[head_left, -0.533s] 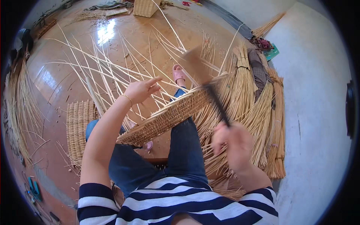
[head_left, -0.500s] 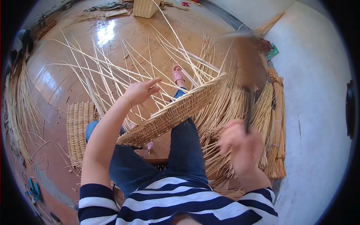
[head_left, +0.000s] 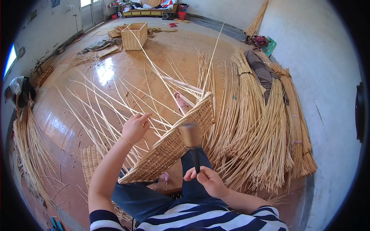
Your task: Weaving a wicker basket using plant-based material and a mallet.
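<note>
Tamping down the woven panel (head_left: 162,157) with a mallet (head_left: 190,134) appears to be the step in hand, judging by the tool and its line. The panel lies aslant across the jeans (head_left: 140,198), its right end farther from the body than its left.

Right hand (head_left: 208,181): wrapped firmly round the black handle (head_left: 196,159), on the body side of the panel. The mallet's blurred wooden head overlaps the right half of the panel in view; contact between the two cannot be confirmed.

Left hand (head_left: 135,127): placed over the canes (head_left: 161,123) beyond the panel's far edge, fingers extended toward the panel's right end. Whether it pinches any cane cannot be told.

Assessment: the next move would call for a square stroke on the weave, the panel held steady and the left hand clear of the mallet. An off-line blow could split a cane.

Surroundings: a second woven piece (head_left: 89,163), partly hidden, is left of the panel. Bundles of stalks (head_left: 246,134) lie to the panel's right. A woven box (head_left: 133,43) stands well beyond it. A co-worker (head_left: 26,89) bends at loose stalks (head_left: 32,150) far to its left.
</note>
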Demonstrator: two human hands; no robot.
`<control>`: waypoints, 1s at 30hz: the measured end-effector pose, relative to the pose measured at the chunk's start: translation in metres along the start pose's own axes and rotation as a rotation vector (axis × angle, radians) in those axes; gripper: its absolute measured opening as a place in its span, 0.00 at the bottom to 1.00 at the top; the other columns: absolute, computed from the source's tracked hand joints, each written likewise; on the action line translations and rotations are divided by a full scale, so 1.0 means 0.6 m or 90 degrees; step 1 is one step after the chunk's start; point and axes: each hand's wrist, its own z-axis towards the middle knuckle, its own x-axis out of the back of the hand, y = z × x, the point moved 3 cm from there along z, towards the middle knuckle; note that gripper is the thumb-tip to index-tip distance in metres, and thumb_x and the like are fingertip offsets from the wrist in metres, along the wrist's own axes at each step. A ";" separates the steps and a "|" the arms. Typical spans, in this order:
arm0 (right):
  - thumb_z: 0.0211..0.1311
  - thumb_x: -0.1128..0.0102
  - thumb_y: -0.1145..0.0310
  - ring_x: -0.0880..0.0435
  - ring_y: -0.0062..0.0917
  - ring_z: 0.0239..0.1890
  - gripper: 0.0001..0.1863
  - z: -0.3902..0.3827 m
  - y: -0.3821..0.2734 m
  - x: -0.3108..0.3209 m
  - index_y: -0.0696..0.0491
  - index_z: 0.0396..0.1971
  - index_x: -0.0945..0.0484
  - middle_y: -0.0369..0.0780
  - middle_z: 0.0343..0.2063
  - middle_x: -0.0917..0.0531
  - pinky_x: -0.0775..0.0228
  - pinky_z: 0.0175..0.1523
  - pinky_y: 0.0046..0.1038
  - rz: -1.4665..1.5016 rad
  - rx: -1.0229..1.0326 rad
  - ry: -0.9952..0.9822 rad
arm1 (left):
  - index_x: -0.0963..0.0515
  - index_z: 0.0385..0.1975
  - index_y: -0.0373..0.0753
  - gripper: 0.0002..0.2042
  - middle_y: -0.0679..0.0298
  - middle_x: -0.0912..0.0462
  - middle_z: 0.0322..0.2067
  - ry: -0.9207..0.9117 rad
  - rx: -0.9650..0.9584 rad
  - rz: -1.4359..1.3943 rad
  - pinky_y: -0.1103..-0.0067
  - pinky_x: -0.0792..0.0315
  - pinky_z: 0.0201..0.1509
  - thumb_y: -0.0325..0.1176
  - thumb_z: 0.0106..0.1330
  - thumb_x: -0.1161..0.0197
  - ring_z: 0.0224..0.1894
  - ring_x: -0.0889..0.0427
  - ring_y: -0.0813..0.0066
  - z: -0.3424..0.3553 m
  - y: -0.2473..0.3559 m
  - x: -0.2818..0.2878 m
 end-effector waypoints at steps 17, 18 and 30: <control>0.65 0.46 0.52 0.23 0.24 0.24 0.21 0.489 -0.166 0.378 0.59 0.34 0.20 0.39 0.21 0.20 0.32 0.33 0.31 -0.718 -0.074 0.165 | 0.28 0.18 0.36 0.10 0.58 0.27 0.22 0.031 -0.411 -0.045 0.68 0.29 0.39 0.34 0.57 0.40 0.30 0.26 0.59 0.121 0.224 -0.018; 0.63 0.43 0.51 0.21 0.28 0.25 0.22 0.513 -0.168 0.326 0.58 0.33 0.19 0.43 0.23 0.17 0.31 0.33 0.33 -0.749 -0.054 0.110 | 0.28 0.18 0.36 0.10 0.58 0.27 0.22 0.023 -0.407 -0.037 0.68 0.29 0.39 0.34 0.57 0.40 0.30 0.26 0.59 0.120 0.217 -0.019; 0.51 0.45 0.70 0.16 0.35 0.38 0.08 0.493 -0.164 0.113 0.55 0.30 0.19 0.42 0.32 0.16 0.24 0.40 0.37 -1.065 -0.134 -0.186 | 0.27 0.22 0.35 0.10 0.51 0.35 0.59 -0.031 -0.272 -0.079 0.66 0.25 0.37 0.34 0.57 0.39 0.39 0.20 0.55 0.117 0.203 -0.012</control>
